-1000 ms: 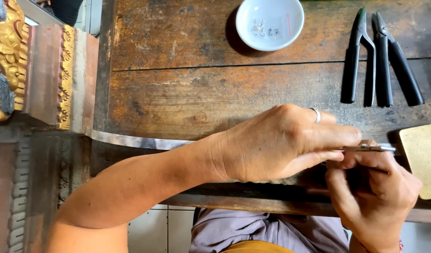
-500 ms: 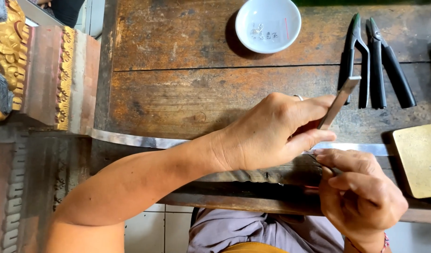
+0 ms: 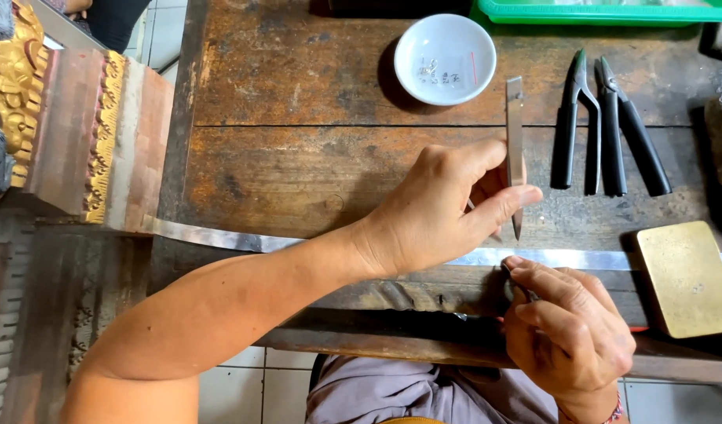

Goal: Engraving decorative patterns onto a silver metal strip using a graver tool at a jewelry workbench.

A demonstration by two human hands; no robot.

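Even daylight, soft shadows, sharp focus, slight edge distortion.

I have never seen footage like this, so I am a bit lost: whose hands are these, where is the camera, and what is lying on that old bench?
There is no machine here. A person wears a camera on the head, so you look down on their own two bare hands at a worn brown wooden workbench. The left hand pinches slim steel tweezers, tips pointing down. The right hand grips a small dark tool at the bench edge; what it is I cannot tell. On the bench lie a small white round dish with tiny metal bits in it, two black-handled pliers, a flat brass block and a long thin strip of silvery metal. A green plastic tray sits at the far edge.
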